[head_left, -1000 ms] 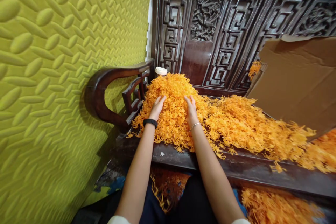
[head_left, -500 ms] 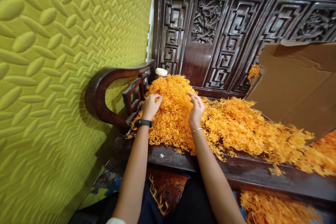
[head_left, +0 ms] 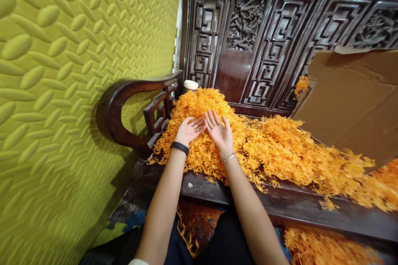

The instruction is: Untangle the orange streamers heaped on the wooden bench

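A large heap of small orange plastic-looking pieces with thin curly prongs covers the seat of a dark carved wooden bench. My left hand, with a black band at the wrist, is palm up over the left mound, fingers stretched out. Beside it my right hand, with a thin bracelet, also lies palm up with its fingers spread. The fingertips of both hands come close together or touch. Neither palm has anything in it. Whether the backs of the hands rest on the pieces, I cannot tell.
A white-lidded jar stands behind the mound. The bench's curved armrest is at the left, against a yellow-green textured mat. At the right leans a cardboard sheet or box. More orange pieces lie below the seat.
Both hands have turned palm up and moved toward each other over the mound. The left fingers, curled together before, are now stretched out; the right fingers have spread.
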Demonstrator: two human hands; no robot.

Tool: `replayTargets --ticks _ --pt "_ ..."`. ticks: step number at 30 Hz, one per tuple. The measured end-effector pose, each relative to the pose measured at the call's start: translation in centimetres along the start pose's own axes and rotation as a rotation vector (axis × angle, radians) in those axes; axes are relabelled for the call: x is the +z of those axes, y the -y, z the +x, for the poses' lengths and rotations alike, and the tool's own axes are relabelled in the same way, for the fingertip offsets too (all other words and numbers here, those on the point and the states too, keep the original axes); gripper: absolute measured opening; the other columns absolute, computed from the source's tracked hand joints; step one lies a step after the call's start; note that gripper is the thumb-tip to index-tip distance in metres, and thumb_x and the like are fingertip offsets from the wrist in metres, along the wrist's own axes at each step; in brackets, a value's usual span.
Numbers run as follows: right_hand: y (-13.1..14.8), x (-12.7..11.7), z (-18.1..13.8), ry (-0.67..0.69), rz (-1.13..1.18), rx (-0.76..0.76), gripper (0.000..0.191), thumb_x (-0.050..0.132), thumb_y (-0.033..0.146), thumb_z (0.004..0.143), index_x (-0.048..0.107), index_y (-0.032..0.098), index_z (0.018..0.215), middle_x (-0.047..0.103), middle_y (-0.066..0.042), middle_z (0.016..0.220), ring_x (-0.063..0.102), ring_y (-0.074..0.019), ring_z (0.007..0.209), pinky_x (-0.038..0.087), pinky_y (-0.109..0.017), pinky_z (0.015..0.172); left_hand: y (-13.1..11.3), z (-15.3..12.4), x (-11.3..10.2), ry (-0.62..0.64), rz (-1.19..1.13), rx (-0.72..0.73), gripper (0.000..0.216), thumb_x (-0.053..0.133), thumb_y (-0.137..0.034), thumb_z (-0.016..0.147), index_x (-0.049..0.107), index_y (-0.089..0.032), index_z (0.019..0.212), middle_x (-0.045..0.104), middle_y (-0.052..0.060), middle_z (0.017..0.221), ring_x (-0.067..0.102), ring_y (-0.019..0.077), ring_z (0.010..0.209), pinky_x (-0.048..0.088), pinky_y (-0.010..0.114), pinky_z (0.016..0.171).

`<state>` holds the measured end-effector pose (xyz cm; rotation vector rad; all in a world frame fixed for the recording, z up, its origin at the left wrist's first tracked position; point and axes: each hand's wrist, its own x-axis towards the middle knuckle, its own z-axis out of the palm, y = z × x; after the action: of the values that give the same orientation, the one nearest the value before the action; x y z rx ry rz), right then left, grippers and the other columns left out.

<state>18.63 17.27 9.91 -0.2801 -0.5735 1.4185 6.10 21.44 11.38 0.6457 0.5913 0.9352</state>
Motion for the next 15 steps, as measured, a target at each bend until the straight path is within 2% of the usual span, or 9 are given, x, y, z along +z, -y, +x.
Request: replayTargets --ticks 2,7,11,15 --pt "-0.1 -0.4 0.3 -0.025 -0.04 0.0 0.034 0.03 0.033 0.092 0.058 0.017 0.103 0.066 -0.007 0.11 0.059 -0.0163 0.11 0.044 -0.034 0.098 0.0 0.3 -0.6 -0.009 -0.087 -0.018 0.032 0.032 -0.021 0.087 0.056 -0.005 0.102 0.068 0.017 0.085 0.068 0.0213 0.082 0.056 0.032 0.071" --pt "0.5 -1.6 1.0 -0.198 -0.024 -0.061 0.025 0.036 0.026 0.09 0.056 0.013 0.097 0.066 -0.011 0.106 0.06 -0.0203 0.108 0.044 -0.041 0.098 -0.3 1.0 -2.1 -0.04 -0.233 -0.027 0.036 0.034 -0.019 0.087 0.05 -0.001 0.113 0.068 0.018 0.086 0.068 0.0228 0.086 0.057 0.032 0.073" --pt "1.3 -2.6 1.2 -0.291 0.013 -0.099 0.025 0.033 0.022 0.089 0.051 0.013 0.103 0.061 -0.012 0.115 0.056 -0.0207 0.113 0.043 -0.047 0.099 -0.6 1.4 -3.3 -0.071 -0.282 -0.024 0.036 0.034 -0.017 0.086 0.049 -0.005 0.116 0.067 0.018 0.092 0.067 0.0234 0.088 0.057 0.033 0.072" --pt "1.9 -3.0 1.0 -0.304 0.045 -0.135 0.03 0.03 0.023 0.089 0.047 0.013 0.112 0.054 -0.013 0.127 0.053 -0.0169 0.117 0.043 -0.043 0.1 -0.6 1.5 -4.0 -0.063 -0.282 -0.015 0.037 0.034 -0.018 0.086 0.05 -0.005 0.116 0.067 0.019 0.096 0.067 0.0229 0.089 0.057 0.033 0.073"
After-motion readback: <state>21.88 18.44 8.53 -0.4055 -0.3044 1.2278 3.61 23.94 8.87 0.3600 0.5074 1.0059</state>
